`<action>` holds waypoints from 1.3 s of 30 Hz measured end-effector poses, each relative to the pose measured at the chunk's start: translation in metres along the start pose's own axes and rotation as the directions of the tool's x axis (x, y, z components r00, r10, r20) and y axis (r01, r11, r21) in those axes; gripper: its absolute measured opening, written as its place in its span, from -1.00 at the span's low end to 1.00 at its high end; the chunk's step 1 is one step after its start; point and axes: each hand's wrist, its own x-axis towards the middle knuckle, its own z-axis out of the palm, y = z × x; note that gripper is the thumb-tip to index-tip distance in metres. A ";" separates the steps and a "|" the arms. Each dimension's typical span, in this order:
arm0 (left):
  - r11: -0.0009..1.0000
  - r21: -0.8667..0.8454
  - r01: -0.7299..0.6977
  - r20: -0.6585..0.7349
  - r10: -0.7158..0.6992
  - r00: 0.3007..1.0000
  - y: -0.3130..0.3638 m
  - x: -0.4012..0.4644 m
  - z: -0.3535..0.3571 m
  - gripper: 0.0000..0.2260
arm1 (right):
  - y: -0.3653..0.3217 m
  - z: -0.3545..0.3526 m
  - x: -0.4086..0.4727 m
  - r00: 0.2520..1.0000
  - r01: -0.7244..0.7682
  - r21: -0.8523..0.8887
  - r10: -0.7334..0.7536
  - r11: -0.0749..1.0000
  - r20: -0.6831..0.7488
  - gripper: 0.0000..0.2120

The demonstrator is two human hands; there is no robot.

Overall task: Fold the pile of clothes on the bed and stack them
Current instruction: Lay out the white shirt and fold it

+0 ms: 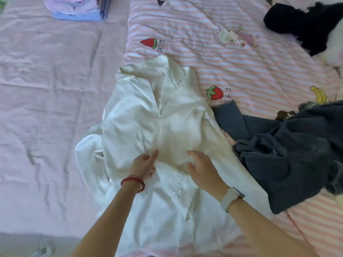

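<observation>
Forearms enter from the near edge, the left wrist ringed by a red bead bracelet point(133, 182), the right by a white watch point(230, 198). Left hand point(143, 165), on the near-left of the white shirt point(148, 123), has its fingers curled at a fold of the cloth and appears to pinch it, though the contact is partly hidden; right hand point(201, 168) hovers or rests lightly just beside it, fingers spread wide and holding nothing. White shirt lies collar-away, its long axis running from the person's body toward the far side of the bed, so the body of the garment extends straight ahead of both hands; one sleeve bunches at the left, the other trails toward the right. Both hands sit at about equal reach near the shirt's middle, the left slightly nearer its open front placket. Judged from this, the shirt is being smoothed before the first fold. Immediately right of the shirt, touching its sleeve, lies a crumpled denim garment point(289, 158), unfolded. Beneath is a pink-striped quilt point(250, 75) printed with fruit and cartoon figures; to the left, a plain lilac sheet point(46, 89), creased. Farther off, a dark garment point(300, 26) sits at the far right, and a small stack of folded clothes point(78, 10) at the far left.
</observation>
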 end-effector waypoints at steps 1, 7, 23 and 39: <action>0.996 0.085 -0.029 -0.043 0.032 0.999 0.001 0.002 0.004 -0.57 | 0.002 0.005 -0.002 0.998 -0.029 0.007 0.028 1.000 0.055 -0.58; 0.996 0.054 -0.065 -0.032 0.066 0.997 0.013 0.010 0.007 -0.85 | -0.020 0.032 -0.014 0.928 -0.102 0.219 0.014 0.970 0.373 -0.73; 0.876 0.379 -0.300 -0.061 0.347 0.936 -0.017 0.001 -0.034 -0.72 | -0.019 0.012 0.032 0.874 -0.090 0.165 0.157 0.982 -0.460 -0.64; 0.682 0.662 -0.312 -0.055 0.459 0.887 0.085 0.079 0.005 -0.65 | 0.005 -0.025 0.082 0.742 -0.352 0.254 0.434 0.901 -0.510 -0.61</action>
